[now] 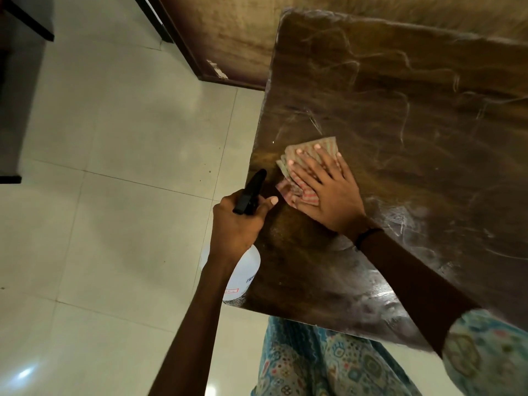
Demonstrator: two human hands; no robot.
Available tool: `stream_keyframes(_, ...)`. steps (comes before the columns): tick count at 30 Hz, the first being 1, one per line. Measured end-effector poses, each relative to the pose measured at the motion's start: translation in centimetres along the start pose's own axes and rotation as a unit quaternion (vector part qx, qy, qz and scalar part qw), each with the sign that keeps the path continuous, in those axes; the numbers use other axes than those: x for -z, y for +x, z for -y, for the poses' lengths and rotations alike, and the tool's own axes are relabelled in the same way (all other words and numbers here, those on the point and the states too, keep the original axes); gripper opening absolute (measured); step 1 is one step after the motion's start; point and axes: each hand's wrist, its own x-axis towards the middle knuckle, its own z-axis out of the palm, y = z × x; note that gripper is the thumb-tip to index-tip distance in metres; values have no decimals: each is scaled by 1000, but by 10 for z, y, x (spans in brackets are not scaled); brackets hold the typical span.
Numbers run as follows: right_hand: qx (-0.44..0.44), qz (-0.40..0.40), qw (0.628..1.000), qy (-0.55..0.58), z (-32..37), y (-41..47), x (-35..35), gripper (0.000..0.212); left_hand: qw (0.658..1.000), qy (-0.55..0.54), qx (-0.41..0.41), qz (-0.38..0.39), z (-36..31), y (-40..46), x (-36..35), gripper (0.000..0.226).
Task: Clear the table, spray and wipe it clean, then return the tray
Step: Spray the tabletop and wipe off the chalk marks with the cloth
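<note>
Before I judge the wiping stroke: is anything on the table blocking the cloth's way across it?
Nothing visible does. The right hand presses the cloth flat near the table's left edge, and the surface beyond shows only streaks. The left hand holds the spray bottle beside the edge, off the tabletop.

A dark brown bench [400, 124] is marked with pale streaks. The cloth [307, 151] is striped in tan, pink and red. The spray bottle [243, 272] is white, with a black top. Pale cream tiles are seen on the floor [114, 138]. The dress [328, 364] is patterned in blue-green.
</note>
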Motion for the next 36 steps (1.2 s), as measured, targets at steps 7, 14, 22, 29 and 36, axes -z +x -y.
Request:
stream_keyframes(7,73,27,996,34,51,42,-1,64,1000,22,-6,-7,-8,5,-6,28)
stream_keyframes(14,44,-20,998,36,-13,-36,-2,69,999,31,-13,13,-27,17,-24,37)
stream_keyframes(22,-33,1,999,23,-33,-48,3,72,999,33,8,-13,-40,27,-44,35)
stream_keyframes(29,-29,-16,999,27,-35,-46,2,72,999,43,14,-29,-34,27,-40,41)
stream_keyframes(36,-48,-45,997,32,-38,-7,3,72,1000,25,10,2,-35,30,-26,24)
